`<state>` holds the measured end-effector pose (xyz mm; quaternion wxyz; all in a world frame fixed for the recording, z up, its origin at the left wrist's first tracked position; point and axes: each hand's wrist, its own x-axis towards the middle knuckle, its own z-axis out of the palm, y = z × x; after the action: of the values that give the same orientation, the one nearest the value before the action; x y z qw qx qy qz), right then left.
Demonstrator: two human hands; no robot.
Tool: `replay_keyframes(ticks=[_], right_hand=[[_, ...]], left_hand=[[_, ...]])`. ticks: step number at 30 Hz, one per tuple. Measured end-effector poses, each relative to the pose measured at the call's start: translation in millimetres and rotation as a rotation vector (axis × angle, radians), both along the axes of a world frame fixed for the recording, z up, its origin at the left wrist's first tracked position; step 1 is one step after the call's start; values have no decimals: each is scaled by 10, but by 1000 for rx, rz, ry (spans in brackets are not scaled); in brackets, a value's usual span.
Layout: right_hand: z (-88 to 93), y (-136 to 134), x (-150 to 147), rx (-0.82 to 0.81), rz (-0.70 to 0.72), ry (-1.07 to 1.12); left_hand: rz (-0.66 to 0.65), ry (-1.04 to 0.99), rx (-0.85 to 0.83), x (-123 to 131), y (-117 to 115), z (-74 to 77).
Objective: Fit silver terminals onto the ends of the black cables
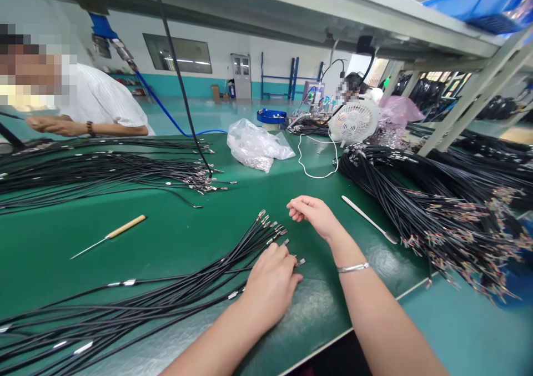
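Observation:
On the green table mat (166, 237), my left hand (272, 281) rests over the connector end of a bundle of black cables (195, 290), its fingers curled down onto them. Silver connectors (266, 220) stick out just beyond its knuckles. My right hand (308, 214) is raised above the mat to the right of the cable ends, with fingers bent together and a bracelet on the wrist. Whatever its fingertips may pinch is too small to tell. A white stick-like tool (366, 217) lies to the right of this hand.
An awl with a wooden handle (126, 227) lies at left. More black cables (104, 170) stretch behind it. A clear bag (258, 145), a white fan (353, 121) and a large cable pile (416, 198) stand farther back and right. A person (100, 98) sits across at left.

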<state>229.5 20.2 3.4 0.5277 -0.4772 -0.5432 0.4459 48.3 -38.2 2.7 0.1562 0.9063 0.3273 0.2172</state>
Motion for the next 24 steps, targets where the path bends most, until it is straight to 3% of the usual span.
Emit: replay_keyframes(ticks=[3,7,13,15,17,21,24], right_hand=[[19,-15,-23,1,12,-28],[102,-69,-50,-1,78,-67],[167,-111,-63,-18,129,-104],[154,-101,-72,-37,115,-124],[157,-96,-85,-56,91,-136],[279,-178,-135,-65,27,-166],[380,-356,-186,-27,42,-177]], left_hand=[[37,32,-41,21,22,-34],[110,-99,-178,-65,112,25],[50,4,-62,35,47,-42],[44,12,-98,78,40,-60],[64,-95,-255,73,66,-31],[242,-507,-786,-54,159,157],[319,-720,-951,-143,186,305]])
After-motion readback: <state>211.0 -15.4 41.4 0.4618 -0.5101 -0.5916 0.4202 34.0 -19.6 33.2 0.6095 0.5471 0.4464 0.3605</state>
